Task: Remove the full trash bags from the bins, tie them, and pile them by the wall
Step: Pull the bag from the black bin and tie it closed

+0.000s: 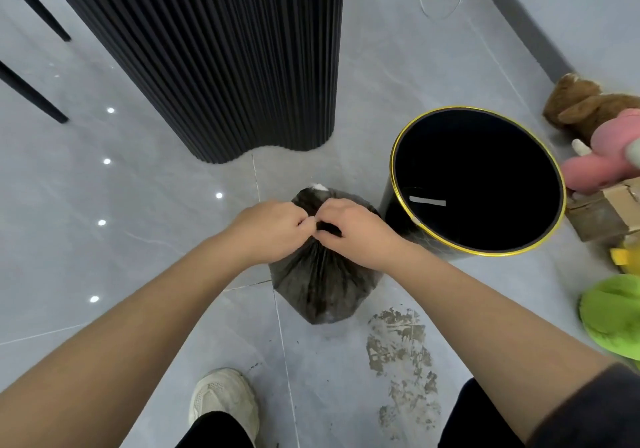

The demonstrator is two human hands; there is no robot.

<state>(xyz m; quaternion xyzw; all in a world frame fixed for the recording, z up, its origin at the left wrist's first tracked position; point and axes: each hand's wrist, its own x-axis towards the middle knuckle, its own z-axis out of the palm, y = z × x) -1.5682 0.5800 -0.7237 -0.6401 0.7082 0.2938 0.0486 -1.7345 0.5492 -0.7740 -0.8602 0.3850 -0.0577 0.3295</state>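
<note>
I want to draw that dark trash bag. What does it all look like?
The trash bag is thin, crinkly, dark grey plastic, bulging full. It seems to rest on the grey tiled floor, beside the black gold-rimmed bin. Its top is gathered into pleats, and the left hand and right hand both pinch that neck. A white bit shows at its far edge.

bright, even light from above, small white glints dotting the glossy floor (69, 188) at left. shadows soft and faint. inside of the bin (478, 184) reads pure black. wide-angle bend stretches the edges, pink toy (595, 167) at right edge blurred.
</note>
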